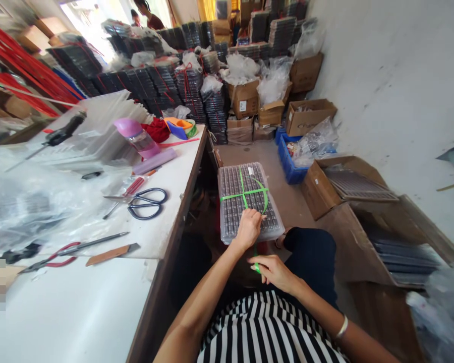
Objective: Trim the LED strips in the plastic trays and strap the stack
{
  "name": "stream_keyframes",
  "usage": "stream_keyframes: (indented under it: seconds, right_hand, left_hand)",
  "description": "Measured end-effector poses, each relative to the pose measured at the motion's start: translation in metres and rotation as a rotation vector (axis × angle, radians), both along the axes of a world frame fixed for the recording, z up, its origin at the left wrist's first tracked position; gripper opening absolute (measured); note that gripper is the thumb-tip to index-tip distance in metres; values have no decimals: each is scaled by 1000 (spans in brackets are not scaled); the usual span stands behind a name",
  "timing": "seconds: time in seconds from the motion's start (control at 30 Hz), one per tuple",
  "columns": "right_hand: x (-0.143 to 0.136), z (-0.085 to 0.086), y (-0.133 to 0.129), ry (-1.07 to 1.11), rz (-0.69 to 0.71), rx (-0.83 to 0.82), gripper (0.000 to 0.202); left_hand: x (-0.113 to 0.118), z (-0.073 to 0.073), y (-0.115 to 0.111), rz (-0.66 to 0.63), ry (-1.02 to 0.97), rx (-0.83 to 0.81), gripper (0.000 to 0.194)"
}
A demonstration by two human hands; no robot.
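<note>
A stack of clear plastic trays [232, 222] with rows of dark parts lies in front of my knees, beside the table. Bright green strap [232, 196] crosses over its top, and a loose loop curves to the right. My left hand [249, 227] is closed at the near edge of the stack, its fingers pinching the green strap. Closer to my body, my right hand [274, 270] is closed round another length of the strap, which shows between its fingers. The underside of the stack is hidden.
On the white table [98, 307] to the left lie scissors [147, 203], pliers [60, 256], a blade with a brown handle [111, 254] and a purple bottle [138, 138]. Open cardboard boxes [321, 194] and a blue crate [293, 169] stand to the right. Tied tray stacks [189, 88] fill the back.
</note>
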State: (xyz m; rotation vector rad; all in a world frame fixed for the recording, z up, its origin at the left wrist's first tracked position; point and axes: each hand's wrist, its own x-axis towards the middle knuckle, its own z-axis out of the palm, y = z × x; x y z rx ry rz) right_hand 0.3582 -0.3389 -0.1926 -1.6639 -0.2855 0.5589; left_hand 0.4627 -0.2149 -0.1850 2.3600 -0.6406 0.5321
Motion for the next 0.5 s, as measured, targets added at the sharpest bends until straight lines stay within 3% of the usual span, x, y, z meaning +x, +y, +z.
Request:
stream_keyframes:
  seconds: [0.1,0.2,0.33,0.5]
  right_hand:
    - [0,11,-10,-132,-56,-45,18]
    - [4,16,-8,-179,-114,-15,23]
    - [-5,5,17,-76,-180,79,52]
    - [-31,-3,28,82,-292,142,54]
  left_hand:
    - [-6,0,-3,-10,-4,-23,32]
    - [-7,-1,-2,-37,-6,-44,28]
    - [-6,-2,1,-63,-13,-72,21]
    - [-5,-4,1,-36,-18,-114,16]
